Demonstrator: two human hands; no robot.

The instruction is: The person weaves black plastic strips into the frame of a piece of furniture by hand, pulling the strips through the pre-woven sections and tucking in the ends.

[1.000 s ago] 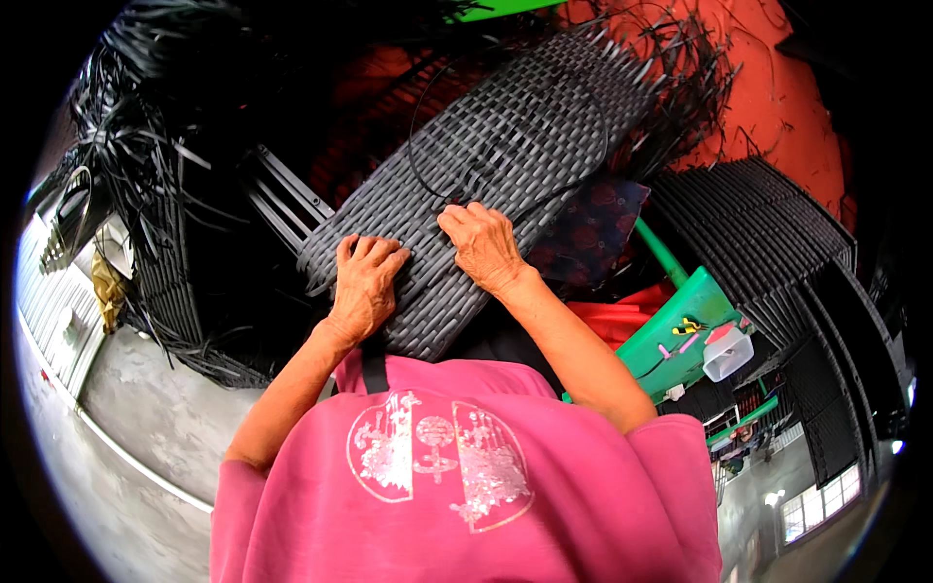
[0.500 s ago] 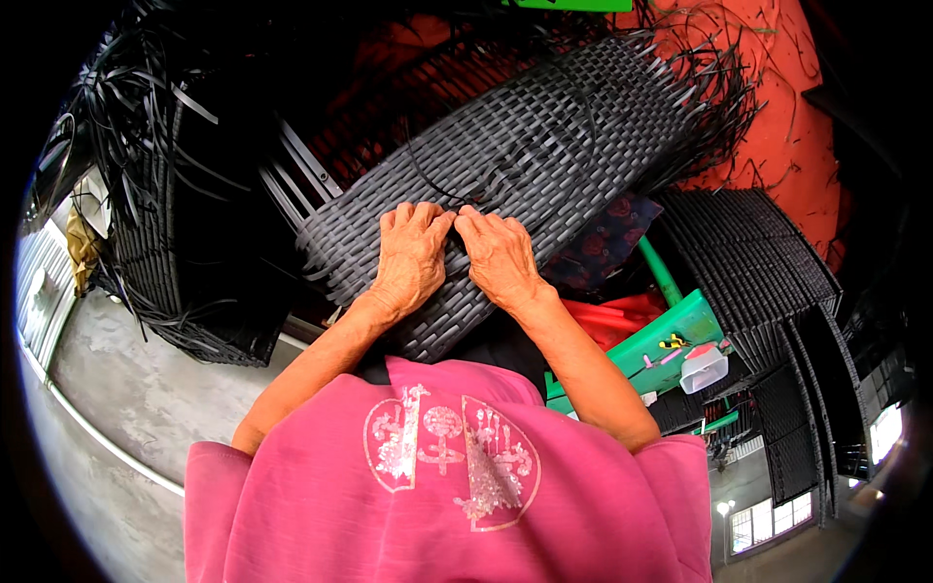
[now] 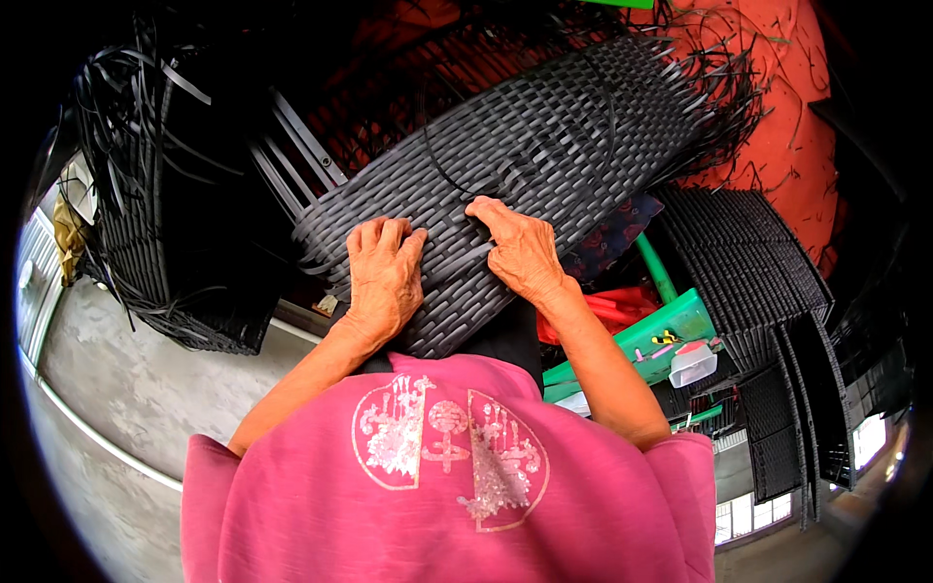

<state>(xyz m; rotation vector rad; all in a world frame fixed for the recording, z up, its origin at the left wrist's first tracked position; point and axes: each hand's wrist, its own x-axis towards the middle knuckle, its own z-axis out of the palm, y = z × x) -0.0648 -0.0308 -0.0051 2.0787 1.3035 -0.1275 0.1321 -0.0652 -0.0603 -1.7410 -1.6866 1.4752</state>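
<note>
Left hand [image 3: 385, 274] and right hand [image 3: 526, 255], grips unclear, are touching a long dark-grey woven panel [image 3: 569, 136], any uneven pulling risking distortion.

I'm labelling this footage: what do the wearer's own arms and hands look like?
The left hand and right hand wear no gloves, and no watch or bracelet shows. Both forearms are bare below loose pink sleeves.

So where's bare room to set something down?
Grey floor shows bare between the dark woven piece and the left forearm. On the woven panel, a gap lies between the left hand and right hand. Crowded: the panel's frayed far end, and the green ledge with its white container.
</note>
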